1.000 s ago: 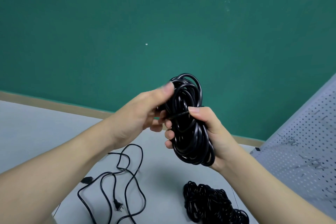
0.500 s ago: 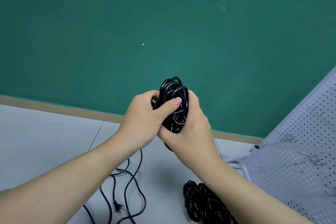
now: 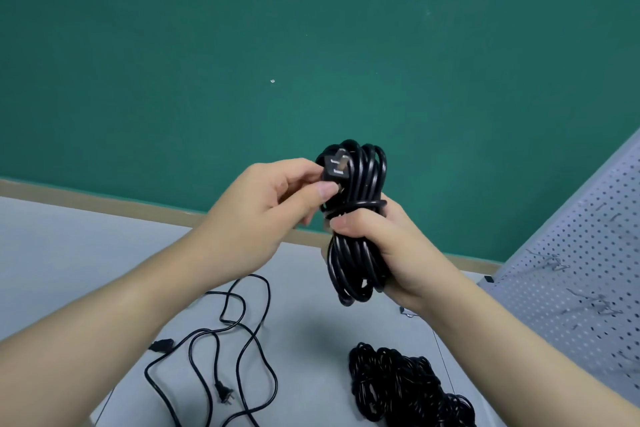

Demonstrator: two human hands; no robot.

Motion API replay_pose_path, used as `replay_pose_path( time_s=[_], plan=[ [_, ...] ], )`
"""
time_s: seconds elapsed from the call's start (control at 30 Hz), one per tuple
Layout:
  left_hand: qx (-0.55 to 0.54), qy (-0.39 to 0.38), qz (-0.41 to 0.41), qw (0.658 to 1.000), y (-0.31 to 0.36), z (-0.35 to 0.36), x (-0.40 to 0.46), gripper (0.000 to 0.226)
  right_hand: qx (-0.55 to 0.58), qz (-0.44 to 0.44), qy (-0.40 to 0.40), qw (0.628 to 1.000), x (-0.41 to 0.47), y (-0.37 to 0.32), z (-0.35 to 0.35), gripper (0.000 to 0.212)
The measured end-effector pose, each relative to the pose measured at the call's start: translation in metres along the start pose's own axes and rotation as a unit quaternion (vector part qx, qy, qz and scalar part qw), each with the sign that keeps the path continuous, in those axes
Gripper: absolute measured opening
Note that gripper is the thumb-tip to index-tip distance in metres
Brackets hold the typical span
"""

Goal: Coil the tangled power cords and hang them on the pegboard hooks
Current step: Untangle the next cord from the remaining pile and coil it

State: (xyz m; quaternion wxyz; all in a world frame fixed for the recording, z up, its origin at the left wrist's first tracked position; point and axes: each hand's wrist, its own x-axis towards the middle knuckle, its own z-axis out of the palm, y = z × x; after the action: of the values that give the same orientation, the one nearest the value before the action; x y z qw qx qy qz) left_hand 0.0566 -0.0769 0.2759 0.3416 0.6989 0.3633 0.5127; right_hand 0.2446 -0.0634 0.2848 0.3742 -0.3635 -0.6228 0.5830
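Note:
A black coiled power cord (image 3: 356,253) is held upright in mid-air, with one turn wrapped across its middle. My right hand (image 3: 384,246) grips the coil around its waist. My left hand (image 3: 266,208) pinches the cord's black plug (image 3: 334,168) at the coil's upper left, prongs showing. A grey pegboard (image 3: 581,281) leans at the right, with thin wire hooks on its face.
A loose black cord (image 3: 239,347) with a two-pin plug sprawls on the grey floor at lower left. A dark bundle of tangled cords (image 3: 401,388) lies at bottom centre. A green wall with a tan skirting strip stands behind.
The coil has gone from squeezed between both hands to held upright in my right hand. My left hand has shifted to pinch the plug at the top.

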Motion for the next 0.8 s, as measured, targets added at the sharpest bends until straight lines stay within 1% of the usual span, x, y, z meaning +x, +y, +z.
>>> replay_pose_path(
  time_s=[0.07,0.13,0.17,0.2,0.27,0.3,0.37,0.43,0.5,0.53,0.6,0.63,0.67,0.73,0.8],
  plan=[
    [0.038,0.053,0.019,0.998,0.0,-0.004,0.001,0.025,0.087,0.003,-0.019,0.996,0.001,0.001,0.001,0.037],
    [0.044,0.079,0.028,0.995,0.003,-0.008,0.002,0.03,0.145,0.004,-0.049,0.988,0.002,0.0,0.001,0.052],
    [0.026,0.076,0.03,0.996,0.004,-0.008,0.003,0.031,0.159,0.002,-0.065,0.985,0.001,-0.002,0.0,0.061],
    [-0.003,0.061,0.032,0.998,0.006,-0.008,0.002,0.032,0.163,-0.002,-0.079,0.983,0.001,-0.002,-0.002,0.064],
    [-0.061,0.024,0.032,0.997,0.01,-0.005,0.0,0.033,0.156,-0.01,-0.091,0.983,0.0,-0.002,-0.003,0.054],
    [-0.08,0.01,0.032,0.996,0.011,-0.004,-0.001,0.032,0.155,-0.011,-0.091,0.984,0.0,-0.002,-0.003,0.056],
    [-0.092,-0.004,0.025,0.995,0.011,-0.004,-0.002,0.027,0.157,-0.012,-0.082,0.984,0.002,0.0,-0.004,0.074],
    [-0.087,-0.008,0.012,0.996,0.011,-0.006,-0.002,0.027,0.16,-0.015,-0.072,0.984,0.004,0.001,-0.007,0.081],
    [-0.076,-0.011,0.001,0.997,0.013,-0.008,-0.002,0.033,0.152,-0.021,-0.07,0.986,0.004,0.001,-0.009,0.076],
    [-0.066,-0.009,-0.002,0.998,0.014,-0.008,-0.002,0.037,0.147,-0.027,-0.072,0.986,0.004,0.001,-0.009,0.069],
    [-0.041,0.007,-0.008,0.999,0.014,-0.007,-0.001,0.044,0.139,-0.046,-0.074,0.986,0.003,0.0,-0.007,0.048],
    [-0.033,0.015,-0.01,0.999,0.014,-0.006,-0.001,0.044,0.133,-0.055,-0.074,0.987,0.003,0.0,-0.005,0.042],
    [-0.03,0.022,-0.011,0.999,0.014,-0.004,-0.001,0.038,0.127,-0.059,-0.074,0.987,0.002,0.0,-0.004,0.042],
    [-0.032,0.04,-0.007,0.999,0.016,0.002,-0.002,0.019,0.115,-0.059,-0.063,0.99,0.003,0.0,-0.003,0.046],
    [-0.023,0.066,-0.012,0.997,0.017,0.007,-0.002,0.008,0.102,-0.059,-0.054,0.992,0.003,0.001,-0.003,0.048]
  ],
)
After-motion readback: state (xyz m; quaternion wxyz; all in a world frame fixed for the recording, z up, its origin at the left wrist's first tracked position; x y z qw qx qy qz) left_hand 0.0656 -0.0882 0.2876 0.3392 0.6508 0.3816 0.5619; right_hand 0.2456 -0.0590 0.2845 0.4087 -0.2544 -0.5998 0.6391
